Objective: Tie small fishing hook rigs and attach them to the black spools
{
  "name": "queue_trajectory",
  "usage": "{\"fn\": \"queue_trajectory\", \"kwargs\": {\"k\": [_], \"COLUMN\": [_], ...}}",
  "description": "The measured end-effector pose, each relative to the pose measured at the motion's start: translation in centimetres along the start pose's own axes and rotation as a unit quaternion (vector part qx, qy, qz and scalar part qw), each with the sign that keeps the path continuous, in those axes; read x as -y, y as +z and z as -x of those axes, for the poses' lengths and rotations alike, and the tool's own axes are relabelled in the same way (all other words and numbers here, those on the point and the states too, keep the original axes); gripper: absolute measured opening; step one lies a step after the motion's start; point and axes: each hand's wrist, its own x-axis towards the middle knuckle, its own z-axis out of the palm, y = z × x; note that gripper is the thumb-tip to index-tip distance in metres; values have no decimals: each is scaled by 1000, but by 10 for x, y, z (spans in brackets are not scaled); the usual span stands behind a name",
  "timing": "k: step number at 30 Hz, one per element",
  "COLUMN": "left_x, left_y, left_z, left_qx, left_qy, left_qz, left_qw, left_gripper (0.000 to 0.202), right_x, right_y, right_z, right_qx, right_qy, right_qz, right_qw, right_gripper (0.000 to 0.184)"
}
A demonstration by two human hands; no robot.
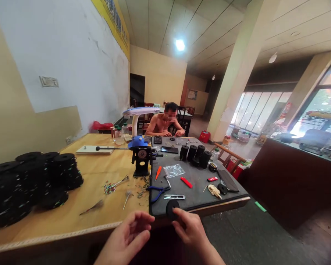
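Between thumb and fingers, my right hand [189, 225] grips a round black foam disc [172, 208] at the front edge of the grey mat [198, 198]. My left hand [131, 235] is held to the left of it, fingers curved and apart, with nothing in them. Just beyond the disc lie thread snips [174, 197] and blue-handled pliers [157, 193]. A red tube-shaped item [186, 182] and an orange-handled tool [158, 173] rest farther back on the mat.
Stacks of black discs [30, 184] fill the left side. A black clamp device [142, 160] with a long rod stands mid-table near a lamp [136, 121]. More black rolls [195, 155] stand at the right. Across the table sits another person [165, 123], hands on the table.
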Motion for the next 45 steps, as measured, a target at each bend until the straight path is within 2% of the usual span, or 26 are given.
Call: {"fn": "queue_trajectory", "kwargs": {"k": [1,2,3,6,8,10,12,14,17,19,21,25,27,30,32,34,36,39,42,45], "left_x": [-1,0,3,16,26,33,38,40,43,44,45,42,39,36,37,40,43,45,43,39], "left_y": [6,12,16,21,17,12,7,4,3,4,6,3,1,1,4,8,9,7,2,-7], "left_z": [-2,-3,-5,-8,-8,-6,-2,2,8,11,13,13,10,5,2,-2,-4,-6,-8,-11], "left_qx": [65,103,110,92,69,47,28,15,13,19,22,35,43,65,83,90,89,74,31,-29], "left_qy": [-23,-54,-71,-82,-82,-85,-94,-101,-102,-99,-94,-74,-84,-131,-161,-182,-191,-172,-142,-134], "left_qz": [15,27,37,45,41,45,62,85,99,92,80,19,10,33,62,106,142,139,114,115], "left_qw": [998,993,991,991,993,994,993,991,990,991,992,996,995,989,982,973,967,972,983,984], "left_gripper": [37,40,42,39,35,32,31,29,27,27,27,27,28,32,31,28,26,27,31,40], "right_x": [9,18,25,38,42,43,44,44,47,50,53,57,59,63,67,69,69,65,56,42], "right_y": [6,13,19,33,40,46,53,62,74,81,84,83,77,65,58,54,54,60,65,61], "right_z": [4,7,10,14,18,24,30,33,31,26,20,12,11,8,6,5,4,7,12,15], "right_qx": [21,42,62,101,105,89,53,32,55,81,82,66,97,149,174,196,211,206,188,182], "right_qy": [-23,-43,-61,-88,-82,-49,29,130,256,288,290,291,282,229,192,177,179,210,261,296], "right_qz": [5,12,17,29,14,-36,-118,-214,-368,-447,-476,-457,-437,-377,-338,-313,-300,-311,-330,-328], "right_qw": [1000,998,996,991,991,994,991,968,892,843,826,838,849,885,905,913,913,904,888,878], "right_gripper": [30,30,30,32,34,33,24,20,34,45,51,44,35,16,11,9,6,6,7,6]}}
